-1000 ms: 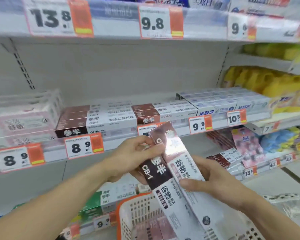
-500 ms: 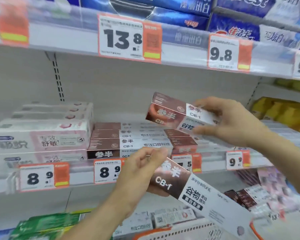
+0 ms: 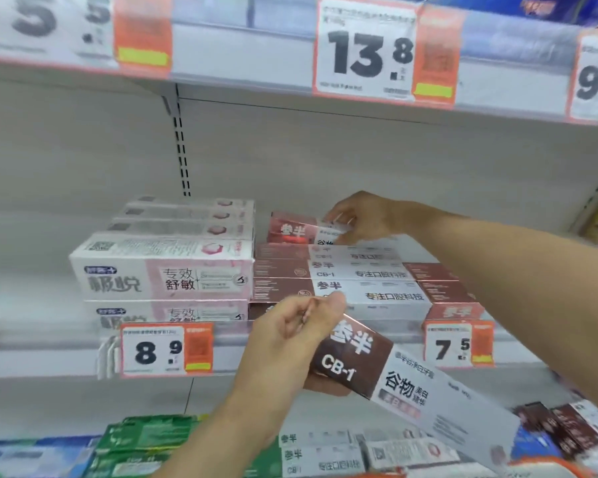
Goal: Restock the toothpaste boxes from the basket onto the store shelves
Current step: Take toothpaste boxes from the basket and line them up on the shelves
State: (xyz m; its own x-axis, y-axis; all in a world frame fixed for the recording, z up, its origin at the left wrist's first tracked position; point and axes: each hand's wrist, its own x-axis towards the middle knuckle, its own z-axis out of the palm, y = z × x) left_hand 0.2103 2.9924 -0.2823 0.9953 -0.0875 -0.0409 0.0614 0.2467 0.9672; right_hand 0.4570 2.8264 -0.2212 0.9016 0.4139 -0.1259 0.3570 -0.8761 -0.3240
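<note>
My right hand grips a brown-and-white toothpaste box at the back of the middle shelf, on top of a row of matching boxes. In front of the shelf edge, my left hand holds a second brown-and-white box by its brown end; the box slants down to the right. The orange rim of the basket shows at the bottom right edge.
Pink-and-white toothpaste boxes are stacked left of the brown row. Price tags 8.9 and 7.5 hang on the shelf edge. An upper shelf carries a 13.8 tag. Green and brown boxes fill the lower shelf.
My right hand has carried its box from mid-air deeper onto the shelf, onto the brown row. My left hand still holds the other box. The camera has moved closer.
</note>
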